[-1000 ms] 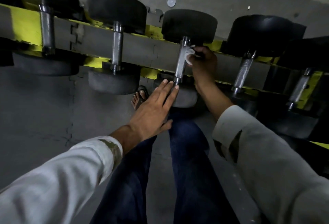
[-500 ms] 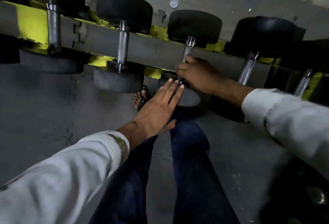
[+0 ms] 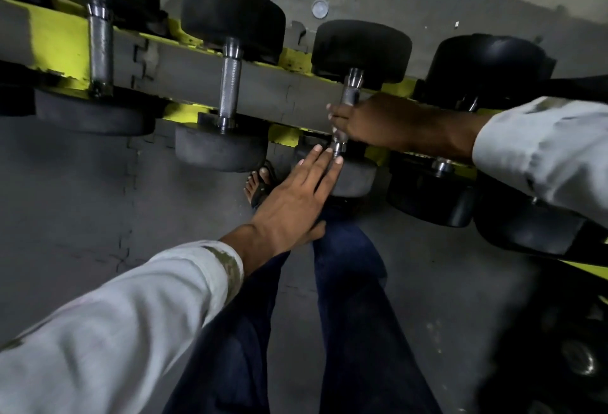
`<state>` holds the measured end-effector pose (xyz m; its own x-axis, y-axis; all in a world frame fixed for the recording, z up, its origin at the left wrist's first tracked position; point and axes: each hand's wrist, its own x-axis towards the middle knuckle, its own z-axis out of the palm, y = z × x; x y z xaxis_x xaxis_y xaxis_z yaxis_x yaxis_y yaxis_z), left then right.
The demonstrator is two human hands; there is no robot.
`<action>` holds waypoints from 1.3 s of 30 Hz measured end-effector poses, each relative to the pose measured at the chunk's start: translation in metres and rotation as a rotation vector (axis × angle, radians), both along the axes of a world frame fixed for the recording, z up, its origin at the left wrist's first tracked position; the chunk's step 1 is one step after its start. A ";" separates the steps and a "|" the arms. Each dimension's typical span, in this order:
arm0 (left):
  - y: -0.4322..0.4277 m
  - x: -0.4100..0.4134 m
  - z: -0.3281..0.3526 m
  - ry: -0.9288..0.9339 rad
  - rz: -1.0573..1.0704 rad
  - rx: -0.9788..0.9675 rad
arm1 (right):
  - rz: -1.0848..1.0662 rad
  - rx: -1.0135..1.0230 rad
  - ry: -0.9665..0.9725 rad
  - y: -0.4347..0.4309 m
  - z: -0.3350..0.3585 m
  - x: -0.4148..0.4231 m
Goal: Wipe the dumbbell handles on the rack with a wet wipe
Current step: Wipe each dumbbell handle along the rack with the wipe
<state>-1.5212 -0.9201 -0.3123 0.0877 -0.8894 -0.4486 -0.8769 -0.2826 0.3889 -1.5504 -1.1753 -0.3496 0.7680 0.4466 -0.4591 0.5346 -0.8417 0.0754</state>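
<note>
Several black-headed dumbbells lie across a yellow rack. My right hand is curled round the steel handle of the third dumbbell from the left, at its lower half. The wet wipe is hidden under that hand. My left hand lies flat with straight fingers on the near head of the same dumbbell, fingertips by the handle's lower end. Two more handles, one knurled and one smooth, stand bare to the left.
More dumbbells sit to the right, partly behind my right sleeve. Grey floor mats spread below the rack. My legs in dark trousers and a sandalled foot are under the rack's front edge.
My right hand has gone from the right side of the handle, with the white wipe showing, to over the handle and slid down its lower half. The left hand stayed put.
</note>
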 end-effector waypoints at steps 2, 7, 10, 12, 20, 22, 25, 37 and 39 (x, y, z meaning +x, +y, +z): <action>0.001 0.001 0.000 0.011 0.003 0.006 | -0.146 0.002 -0.038 -0.012 0.002 0.008; 0.000 0.002 0.001 0.007 -0.010 0.005 | -0.358 0.128 -0.023 0.009 0.000 0.000; 0.000 0.002 0.001 -0.013 -0.020 0.000 | -0.247 0.110 0.011 0.011 0.005 0.008; 0.001 0.002 0.000 -0.003 -0.015 -0.001 | -0.342 0.080 -0.052 -0.002 0.002 0.019; 0.002 0.004 -0.003 0.006 -0.008 -0.017 | -0.322 0.253 0.252 0.031 0.014 0.008; 0.002 0.004 -0.004 0.013 -0.002 -0.019 | -0.269 0.293 0.146 0.027 0.013 0.003; 0.003 0.003 -0.006 0.028 0.007 -0.022 | -0.356 0.374 0.134 0.032 0.012 -0.013; 0.002 0.003 -0.002 -0.036 -0.045 0.014 | -2.094 0.728 -0.250 0.028 -0.044 0.007; 0.001 0.004 -0.001 -0.035 -0.052 0.021 | -2.289 0.998 -0.116 0.021 -0.060 0.012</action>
